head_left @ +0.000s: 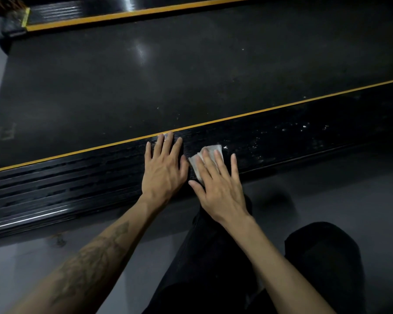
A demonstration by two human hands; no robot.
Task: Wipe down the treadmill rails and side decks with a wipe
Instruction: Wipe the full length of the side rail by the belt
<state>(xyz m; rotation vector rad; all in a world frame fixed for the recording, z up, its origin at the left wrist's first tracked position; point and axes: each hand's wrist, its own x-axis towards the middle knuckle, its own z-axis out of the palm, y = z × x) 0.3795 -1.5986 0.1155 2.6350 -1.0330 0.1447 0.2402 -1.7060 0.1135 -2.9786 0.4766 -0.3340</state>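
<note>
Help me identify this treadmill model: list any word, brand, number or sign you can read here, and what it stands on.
Nothing can be read for certain.
Faint pale block lettering on the treadmill belt, at its left edge: too dim and blurred to read.
Near side deck, wipe, yellow stripe: no text visible.

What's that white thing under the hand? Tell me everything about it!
It is a wipe, white and thin like damp cloth or tissue, folded into a small crumpled pad. It lies flat on the near side deck, a black ribbed strip beside the orange line. The right hand presses it down with straight fingers, hiding most of it; only its far corner and left edge peek out. The left hand rests just beside it on the deck.
</note>
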